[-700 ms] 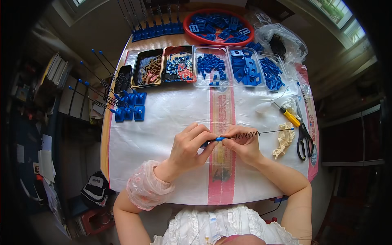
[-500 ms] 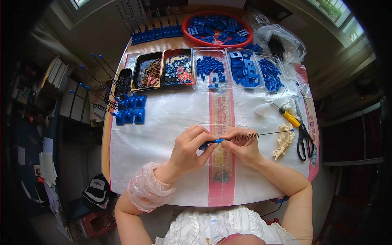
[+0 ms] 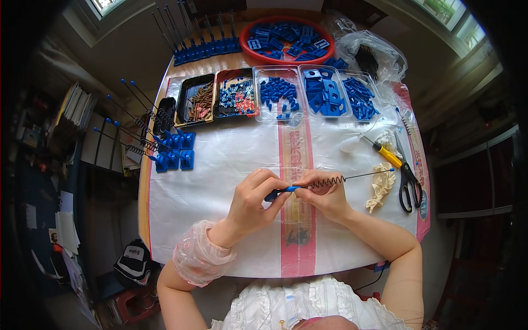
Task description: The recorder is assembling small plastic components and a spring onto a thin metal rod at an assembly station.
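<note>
Blue plastic end piece (image 3: 271, 196) pinched by left hand (image 3: 254, 197), slim black coiled-metal rod (image 3: 332, 181) by right hand (image 3: 326, 200), fingertips closed. Judged light, springy; best held at stiffer end piece.

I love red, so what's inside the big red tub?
The red tub holds heaped blue pieces. You can't see what's under the top ones; they cover it.

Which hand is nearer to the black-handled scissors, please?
Right. The right hand is left of the scissors, apart from them; the left hand is farther left.
</note>
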### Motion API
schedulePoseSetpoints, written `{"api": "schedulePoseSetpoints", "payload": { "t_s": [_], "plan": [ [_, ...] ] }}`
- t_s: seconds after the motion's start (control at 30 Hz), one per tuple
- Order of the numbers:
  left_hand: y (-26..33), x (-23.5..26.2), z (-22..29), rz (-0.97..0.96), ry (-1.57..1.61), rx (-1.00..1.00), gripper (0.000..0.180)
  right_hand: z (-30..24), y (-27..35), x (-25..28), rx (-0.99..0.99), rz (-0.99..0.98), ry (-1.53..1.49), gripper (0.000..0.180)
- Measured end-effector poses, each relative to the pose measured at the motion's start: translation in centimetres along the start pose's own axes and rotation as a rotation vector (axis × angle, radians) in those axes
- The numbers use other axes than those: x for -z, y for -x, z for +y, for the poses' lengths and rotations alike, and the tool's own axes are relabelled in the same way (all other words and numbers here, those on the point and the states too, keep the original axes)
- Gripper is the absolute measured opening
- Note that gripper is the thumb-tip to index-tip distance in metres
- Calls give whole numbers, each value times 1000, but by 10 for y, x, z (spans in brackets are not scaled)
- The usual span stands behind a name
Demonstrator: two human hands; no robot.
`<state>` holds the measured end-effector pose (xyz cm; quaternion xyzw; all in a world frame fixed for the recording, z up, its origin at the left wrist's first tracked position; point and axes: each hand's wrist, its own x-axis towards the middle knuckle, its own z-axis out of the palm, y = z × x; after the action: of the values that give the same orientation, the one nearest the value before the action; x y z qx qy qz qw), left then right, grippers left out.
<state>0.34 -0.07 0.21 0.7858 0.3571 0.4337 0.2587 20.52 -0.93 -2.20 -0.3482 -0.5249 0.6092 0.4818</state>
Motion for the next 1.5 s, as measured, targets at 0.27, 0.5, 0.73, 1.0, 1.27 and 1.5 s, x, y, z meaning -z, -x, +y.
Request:
{"api": "schedulePoseSetpoints", "payload": {
  "t_s": [0.27,0.5,0.73,1.0,1.27,1.5],
  "plan": [
    [2,0,-1,-87,254,271,8,6,0,0,-23,53,-62,12],
    [7,-4,-11,-110,508,459,10,-3,-2,-3,-33,113,-36,11],
    [9,-5,-15,-127,551,501,12,-3,-1,-1,17,150,-27,6],
    [9,-1,-17,-199,580,568,11,1,-3,2,-8,130,-46,6],
    [9,-6,-20,-118,613,525,14,3,-3,1,-13,108,-99,12],
    [10,-5,-20,-139,590,512,14,-1,-4,-1,-40,73,-26,12]
  ]
}}
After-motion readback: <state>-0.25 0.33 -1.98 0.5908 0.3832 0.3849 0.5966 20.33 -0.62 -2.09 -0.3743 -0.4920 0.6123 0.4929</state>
